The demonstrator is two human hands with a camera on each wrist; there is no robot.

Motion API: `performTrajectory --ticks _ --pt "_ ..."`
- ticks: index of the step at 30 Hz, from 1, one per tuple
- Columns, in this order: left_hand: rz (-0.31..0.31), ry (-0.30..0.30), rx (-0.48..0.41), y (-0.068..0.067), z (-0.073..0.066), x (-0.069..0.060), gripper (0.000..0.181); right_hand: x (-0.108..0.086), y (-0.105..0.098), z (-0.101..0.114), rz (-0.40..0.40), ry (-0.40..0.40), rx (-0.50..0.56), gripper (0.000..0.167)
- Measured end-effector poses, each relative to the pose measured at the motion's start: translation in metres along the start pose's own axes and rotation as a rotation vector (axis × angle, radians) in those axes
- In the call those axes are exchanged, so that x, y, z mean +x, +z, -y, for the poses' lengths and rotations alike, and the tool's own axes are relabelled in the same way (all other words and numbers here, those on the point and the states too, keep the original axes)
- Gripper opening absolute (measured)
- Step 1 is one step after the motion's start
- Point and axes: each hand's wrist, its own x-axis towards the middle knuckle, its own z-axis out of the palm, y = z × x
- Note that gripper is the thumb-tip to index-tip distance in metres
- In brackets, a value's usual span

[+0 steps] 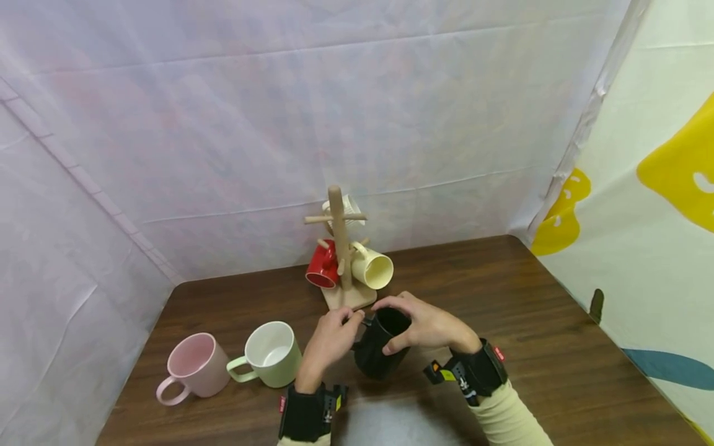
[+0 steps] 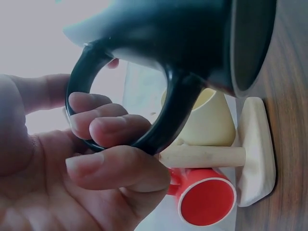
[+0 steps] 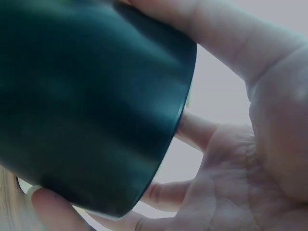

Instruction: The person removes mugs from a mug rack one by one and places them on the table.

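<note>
A black mug (image 1: 375,358) is held between both hands, in front of the wooden mug tree (image 1: 338,238). My left hand (image 1: 330,339) grips its handle (image 2: 179,113), with fingers curled through the loop in the left wrist view. Around the upper body and rim, my right hand (image 1: 429,323) grips the mug, thumb on the near side and fingers on the far side. In the right wrist view the dark mug wall (image 3: 86,106) hides part of those fingers. On the tree hang a red mug (image 1: 320,267), a pale yellow mug (image 1: 374,271) and a white mug (image 1: 352,210).
To the left on the brown table (image 1: 474,279) stand a pink mug (image 1: 207,375) and a light green mug (image 1: 281,367) with a white inside. Behind the tree is a pale cloth wall (image 1: 251,136). A patterned cloth (image 1: 625,260) borders the right side.
</note>
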Motion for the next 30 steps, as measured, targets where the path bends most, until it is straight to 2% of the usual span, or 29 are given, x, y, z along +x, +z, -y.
performTrajectory --ticks 16,30 --pt "-0.074 -0.013 -0.032 0.006 0.009 -0.004 0.037 0.001 -0.003 0.004 0.063 0.005 -0.001 0.073" --pt "-0.077 -0.018 -0.065 0.005 0.014 -0.005 0.036 0.002 -0.002 0.007 0.032 0.007 0.0 0.087"
